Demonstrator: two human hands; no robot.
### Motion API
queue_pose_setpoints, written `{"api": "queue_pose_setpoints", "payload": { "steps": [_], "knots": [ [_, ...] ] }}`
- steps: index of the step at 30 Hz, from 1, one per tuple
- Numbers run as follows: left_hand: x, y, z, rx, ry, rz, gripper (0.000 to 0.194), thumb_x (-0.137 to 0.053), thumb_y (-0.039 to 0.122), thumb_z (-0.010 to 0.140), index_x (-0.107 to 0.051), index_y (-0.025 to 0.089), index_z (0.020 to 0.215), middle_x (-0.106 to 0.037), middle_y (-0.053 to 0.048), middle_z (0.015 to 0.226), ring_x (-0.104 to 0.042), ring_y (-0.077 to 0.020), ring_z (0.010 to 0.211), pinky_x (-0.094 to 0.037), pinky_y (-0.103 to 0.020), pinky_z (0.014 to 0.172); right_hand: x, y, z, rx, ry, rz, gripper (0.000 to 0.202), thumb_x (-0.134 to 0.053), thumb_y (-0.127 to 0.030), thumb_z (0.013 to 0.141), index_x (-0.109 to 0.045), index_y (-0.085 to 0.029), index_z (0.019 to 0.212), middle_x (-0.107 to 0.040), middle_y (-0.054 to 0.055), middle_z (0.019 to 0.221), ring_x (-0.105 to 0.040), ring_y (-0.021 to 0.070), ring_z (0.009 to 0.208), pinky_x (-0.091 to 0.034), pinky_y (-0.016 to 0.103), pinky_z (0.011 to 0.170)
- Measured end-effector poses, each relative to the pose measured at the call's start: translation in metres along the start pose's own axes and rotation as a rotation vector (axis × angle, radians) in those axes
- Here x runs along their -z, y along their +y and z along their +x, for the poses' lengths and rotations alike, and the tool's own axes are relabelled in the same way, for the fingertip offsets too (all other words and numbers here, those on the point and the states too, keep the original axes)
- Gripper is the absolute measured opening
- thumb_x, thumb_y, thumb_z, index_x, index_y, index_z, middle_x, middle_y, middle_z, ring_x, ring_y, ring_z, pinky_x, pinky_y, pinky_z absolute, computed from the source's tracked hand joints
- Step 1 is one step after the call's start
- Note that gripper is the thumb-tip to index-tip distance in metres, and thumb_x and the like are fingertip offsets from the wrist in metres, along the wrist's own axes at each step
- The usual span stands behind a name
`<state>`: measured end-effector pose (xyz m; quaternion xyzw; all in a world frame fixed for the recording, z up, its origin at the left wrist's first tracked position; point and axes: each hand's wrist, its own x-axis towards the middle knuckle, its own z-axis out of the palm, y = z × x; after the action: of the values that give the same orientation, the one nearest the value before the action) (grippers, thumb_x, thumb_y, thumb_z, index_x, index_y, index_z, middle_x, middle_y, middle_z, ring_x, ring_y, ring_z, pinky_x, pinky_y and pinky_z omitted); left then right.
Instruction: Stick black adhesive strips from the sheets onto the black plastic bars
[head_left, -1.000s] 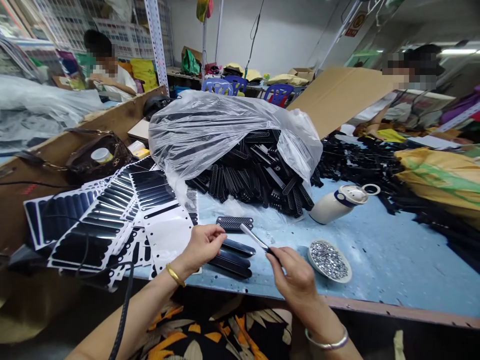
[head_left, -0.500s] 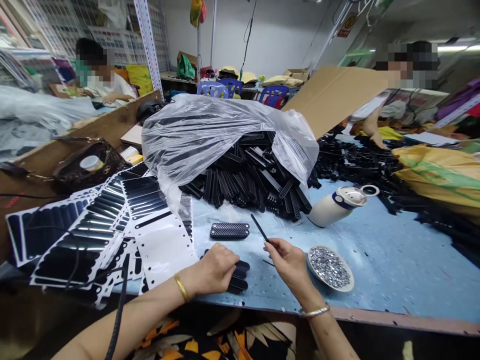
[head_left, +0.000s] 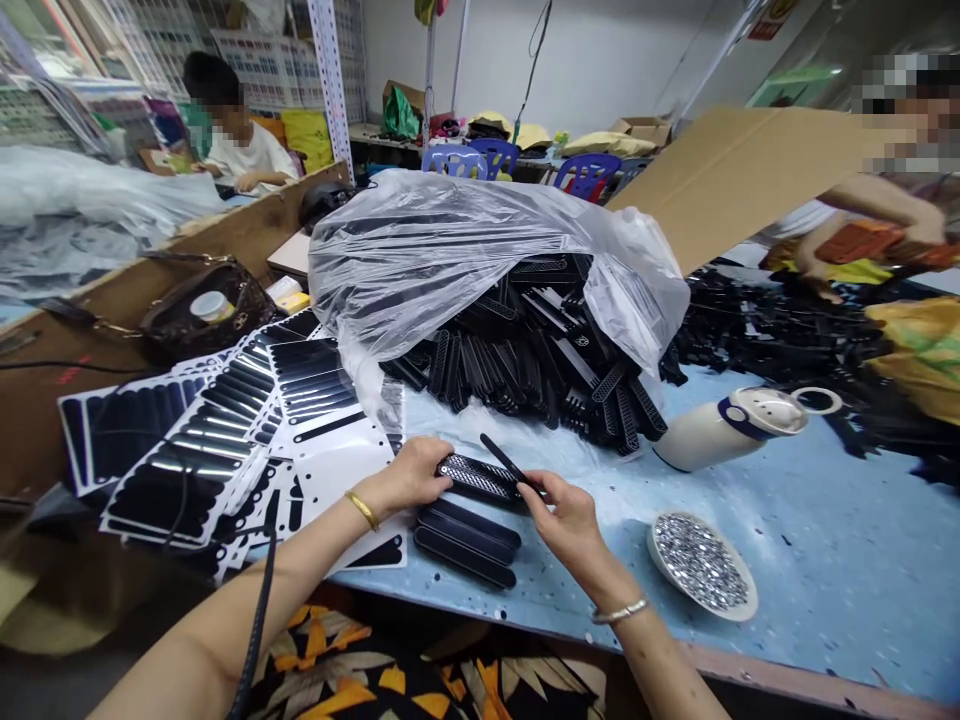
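My left hand point(head_left: 416, 474) is closed on the left end of a black bar with a perforated pattern point(head_left: 481, 478), which lies on the blue table. Between the fingertips of my right hand point(head_left: 566, 512) is a thin black stick point(head_left: 501, 455). It slants up to the left, across the right part of the bar. Just below, several smooth black bars point(head_left: 469, 540) lie side by side. Left of these are white sheets with black rounded strips point(head_left: 180, 470), one of them partly bare. My right fingers hide the stick's lower end.
A clear plastic bag point(head_left: 420, 240) spills many black pieces point(head_left: 487, 360) behind my hands. To the right are a white bottle point(head_left: 720, 430) on its side and a bowl point(head_left: 739, 605) of tiny silver pieces. Two people sit or work farther off, one near a cardboard sheet point(head_left: 750, 170).
My left hand has moved up from the smooth bars to the patterned bar and grasped its end. My right hand has brought the stick over the bar. The view has shifted left.
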<state>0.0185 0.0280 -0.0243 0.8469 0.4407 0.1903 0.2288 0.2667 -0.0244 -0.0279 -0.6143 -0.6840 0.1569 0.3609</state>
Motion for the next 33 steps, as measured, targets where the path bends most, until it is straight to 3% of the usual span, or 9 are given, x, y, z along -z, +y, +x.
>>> {"api": "queue_pose_setpoints", "payload": {
  "steps": [6, 10, 14, 17, 23, 29, 33],
  "knots": [
    [-0.008, -0.005, -0.004, 0.010, 0.107, -0.084, 0.026, -0.067, 0.018, 0.072, -0.065, 0.017, 0.098, -0.071, -0.008, 0.095, -0.065, -0.0251, 0.093, -0.050, -0.036, 0.086, 0.026, 0.000, -0.017, 0.141, 0.074, -0.150, 0.025, -0.053, -0.038, 0.089, -0.070, -0.020, 0.085, -0.074, 0.007, 0.076, -0.069, 0.0197, 0.063, -0.055, 0.031, 0.059],
    [-0.011, -0.005, -0.002, -0.043, 0.116, -0.118, 0.023, -0.067, 0.017, 0.073, -0.065, 0.017, 0.096, -0.070, -0.007, 0.093, -0.065, -0.0246, 0.092, -0.050, -0.036, 0.086, 0.035, -0.007, -0.020, 0.282, -0.048, -0.190, 0.022, -0.052, -0.032, 0.092, -0.071, -0.021, 0.088, -0.073, 0.005, 0.075, -0.070, 0.0190, 0.066, -0.056, 0.029, 0.059],
    [-0.009, -0.001, -0.005, 0.025, 0.133, -0.190, 0.034, -0.071, 0.017, 0.070, -0.064, 0.016, 0.103, -0.069, -0.007, 0.096, -0.064, -0.0224, 0.090, -0.050, -0.032, 0.083, 0.032, -0.012, -0.020, 0.368, -0.104, -0.203, 0.019, -0.052, -0.026, 0.093, -0.070, -0.021, 0.094, -0.072, 0.006, 0.078, -0.070, 0.0193, 0.070, -0.058, 0.030, 0.064],
    [-0.006, -0.001, -0.009, 0.126, 0.107, -0.188, 0.023, -0.071, 0.019, 0.069, -0.065, 0.014, 0.091, -0.066, -0.004, 0.081, -0.061, -0.0191, 0.073, -0.048, -0.029, 0.072, 0.025, -0.011, -0.016, 0.391, -0.091, -0.202, 0.018, -0.052, -0.025, 0.093, -0.068, -0.020, 0.095, -0.072, 0.007, 0.082, -0.070, 0.0200, 0.074, -0.058, 0.032, 0.066],
    [-0.001, -0.001, -0.012, 0.110, 0.035, -0.218, 0.006, -0.064, 0.013, 0.072, -0.068, 0.015, 0.077, -0.062, 0.000, 0.066, -0.056, -0.0139, 0.060, -0.043, -0.024, 0.062, 0.017, -0.011, -0.015, 0.400, -0.101, -0.179, 0.017, -0.051, -0.025, 0.094, -0.066, -0.019, 0.093, -0.070, 0.007, 0.078, -0.069, 0.0196, 0.070, -0.058, 0.031, 0.062],
    [0.003, -0.001, -0.014, 0.157, -0.025, -0.367, 0.025, -0.067, 0.014, 0.068, -0.073, 0.016, 0.092, -0.061, 0.003, 0.061, -0.055, -0.0119, 0.056, -0.043, -0.021, 0.059, 0.022, -0.018, -0.018, 0.393, -0.171, -0.201, 0.020, -0.049, -0.026, 0.095, -0.068, -0.019, 0.097, -0.071, 0.008, 0.085, -0.070, 0.0201, 0.075, -0.059, 0.032, 0.067],
    [0.003, -0.002, -0.013, 0.178, -0.047, -0.433, 0.022, -0.064, 0.012, 0.069, -0.075, 0.015, 0.089, -0.061, 0.003, 0.057, -0.055, -0.0119, 0.056, -0.044, -0.020, 0.058, 0.016, -0.020, -0.013, 0.420, -0.184, -0.267, 0.026, -0.047, -0.027, 0.096, -0.071, -0.018, 0.094, -0.073, 0.010, 0.084, -0.070, 0.0207, 0.075, -0.059, 0.032, 0.067]
  ]
}}
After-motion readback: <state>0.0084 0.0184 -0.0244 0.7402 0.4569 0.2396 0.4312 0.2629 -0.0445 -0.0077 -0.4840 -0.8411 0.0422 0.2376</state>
